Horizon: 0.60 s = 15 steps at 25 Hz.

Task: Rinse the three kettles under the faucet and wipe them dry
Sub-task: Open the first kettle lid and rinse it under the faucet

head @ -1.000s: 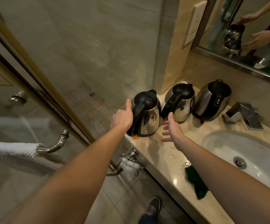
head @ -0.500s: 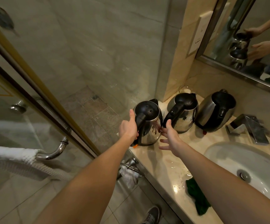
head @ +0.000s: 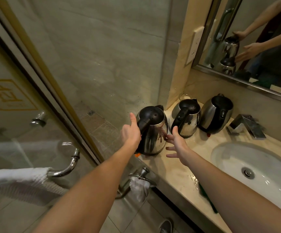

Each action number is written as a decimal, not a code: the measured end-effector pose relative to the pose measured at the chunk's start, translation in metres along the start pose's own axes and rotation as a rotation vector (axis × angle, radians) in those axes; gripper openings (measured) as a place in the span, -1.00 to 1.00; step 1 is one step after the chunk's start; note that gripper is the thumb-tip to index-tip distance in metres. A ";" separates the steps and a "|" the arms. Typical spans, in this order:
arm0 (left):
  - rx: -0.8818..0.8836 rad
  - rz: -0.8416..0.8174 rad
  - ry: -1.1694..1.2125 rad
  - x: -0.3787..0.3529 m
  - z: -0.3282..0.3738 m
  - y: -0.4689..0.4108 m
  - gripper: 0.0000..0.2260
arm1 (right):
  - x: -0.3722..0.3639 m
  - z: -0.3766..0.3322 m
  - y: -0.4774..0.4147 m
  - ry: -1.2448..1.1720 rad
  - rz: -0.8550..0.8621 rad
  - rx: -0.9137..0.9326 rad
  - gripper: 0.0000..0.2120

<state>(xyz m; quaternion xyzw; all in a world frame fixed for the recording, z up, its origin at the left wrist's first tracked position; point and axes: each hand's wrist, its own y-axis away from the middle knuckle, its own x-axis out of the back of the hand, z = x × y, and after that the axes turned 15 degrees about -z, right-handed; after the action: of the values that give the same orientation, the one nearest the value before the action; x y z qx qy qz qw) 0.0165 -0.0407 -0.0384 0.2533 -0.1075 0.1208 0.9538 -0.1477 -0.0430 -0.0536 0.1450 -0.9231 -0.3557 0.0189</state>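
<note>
Three steel kettles with black lids and handles stand in a row on the beige counter point(head: 200, 148). My left hand point(head: 131, 133) grips the black handle of the left kettle point(head: 155, 132), thumb pointing up. My right hand point(head: 176, 145) is spread open beside that kettle's steel body, fingertips at or very near it. The middle kettle point(head: 186, 117) and the right kettle point(head: 216, 113) stand untouched behind. The square chrome faucet point(head: 246, 126) sits to their right, above the white sink point(head: 237, 158). A dark green cloth point(head: 207, 199) lies at the counter's front edge, partly hidden by my right forearm.
A glass shower door with a chrome handle point(head: 69, 165) and a white towel point(head: 15, 184) stands at the left. A ring holder with a white cloth point(head: 139, 185) hangs below the counter. The mirror point(head: 257, 41) fills the upper right. A shoe point(head: 166, 226) shows on the tiled floor.
My left hand has closed round the left kettle's handle. My right hand has moved in close to that kettle's side. The view has shifted slightly closer.
</note>
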 end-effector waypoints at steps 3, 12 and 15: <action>-0.064 -0.048 0.015 0.016 0.011 0.016 -0.31 | -0.014 -0.001 0.024 -0.013 0.048 0.051 -0.29; -0.249 -0.217 -0.076 0.010 0.028 0.072 -0.23 | -0.029 0.014 0.112 -0.107 0.283 0.197 -0.29; -0.301 -0.282 -0.100 -0.011 0.036 0.095 -0.25 | -0.015 0.021 0.143 -0.181 0.352 0.214 -0.29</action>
<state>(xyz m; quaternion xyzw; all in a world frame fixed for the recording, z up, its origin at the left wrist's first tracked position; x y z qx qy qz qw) -0.0265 0.0195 0.0325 0.1260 -0.1350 -0.0440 0.9818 -0.1725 0.0757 0.0263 -0.0497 -0.9645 -0.2587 -0.0176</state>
